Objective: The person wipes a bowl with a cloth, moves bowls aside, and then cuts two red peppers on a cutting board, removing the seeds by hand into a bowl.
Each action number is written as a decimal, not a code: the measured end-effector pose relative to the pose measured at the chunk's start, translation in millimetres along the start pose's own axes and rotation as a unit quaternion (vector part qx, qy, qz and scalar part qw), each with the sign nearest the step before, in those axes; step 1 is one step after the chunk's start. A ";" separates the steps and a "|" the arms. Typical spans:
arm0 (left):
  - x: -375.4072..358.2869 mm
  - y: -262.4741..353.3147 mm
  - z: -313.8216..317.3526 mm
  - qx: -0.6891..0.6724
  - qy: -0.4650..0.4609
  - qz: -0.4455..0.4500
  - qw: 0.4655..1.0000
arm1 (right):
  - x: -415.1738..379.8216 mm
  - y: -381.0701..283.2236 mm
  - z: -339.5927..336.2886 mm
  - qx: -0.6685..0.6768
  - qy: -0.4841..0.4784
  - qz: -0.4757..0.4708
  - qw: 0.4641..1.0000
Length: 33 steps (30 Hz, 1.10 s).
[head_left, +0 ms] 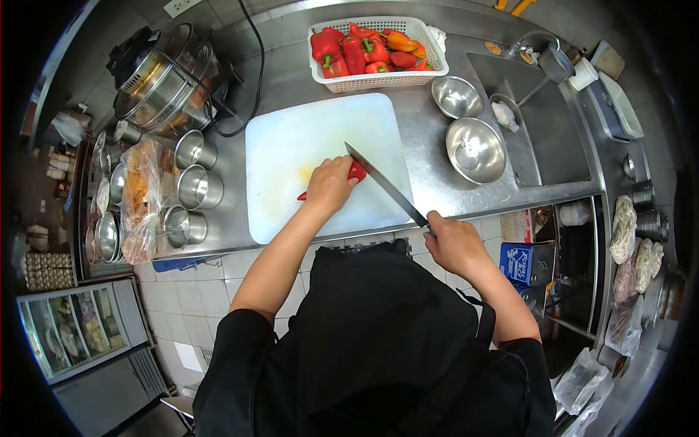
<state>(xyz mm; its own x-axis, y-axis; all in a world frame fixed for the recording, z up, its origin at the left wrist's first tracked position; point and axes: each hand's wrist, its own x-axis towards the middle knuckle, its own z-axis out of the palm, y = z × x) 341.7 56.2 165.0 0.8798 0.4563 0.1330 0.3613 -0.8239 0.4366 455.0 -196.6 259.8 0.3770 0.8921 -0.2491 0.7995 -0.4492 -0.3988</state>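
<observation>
My left hand (331, 183) is closed over a red bell pepper (357, 172) on the white cutting board (291, 138). Part of the pepper shows at the fingertips, and a thin red piece (302, 196) pokes out on the other side of the hand. The rest is hidden under my fingers. In my right hand (455, 242) is the dark handle of a long kitchen knife (389, 188). Its blade slants up and left across the board, right beside the pepper, with the tip beyond it. A yellowish stain marks the board near my left hand.
A white plastic basket (346, 82) of red and orange peppers stands behind the board. Two steel bowls (475, 151) sit at the right, before a sink (553, 146). Steel pots (198, 187), a bagged orange food (142, 197) and a corded glass-bowl appliance (167, 87) occupy the left.
</observation>
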 end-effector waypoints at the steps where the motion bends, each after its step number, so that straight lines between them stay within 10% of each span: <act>1: -0.4 -0.5 -0.2 -0.002 0.000 0.004 1.000 | -1.1 -0.8 0.4 0.001 -0.003 0.004 1.000; 33: -9.2 -17.9 -17.8 0.011 -0.061 -0.035 0.997 | 95.6 -16.0 28.0 0.105 0.002 0.026 0.994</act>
<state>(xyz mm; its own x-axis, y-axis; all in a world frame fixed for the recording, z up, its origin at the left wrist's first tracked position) 321.7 72.7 171.8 0.8829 0.4696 -0.0069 0.4284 -0.7992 0.4217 465.1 -105.6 217.7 0.4174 0.8672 -0.2716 0.6636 -0.4951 -0.5609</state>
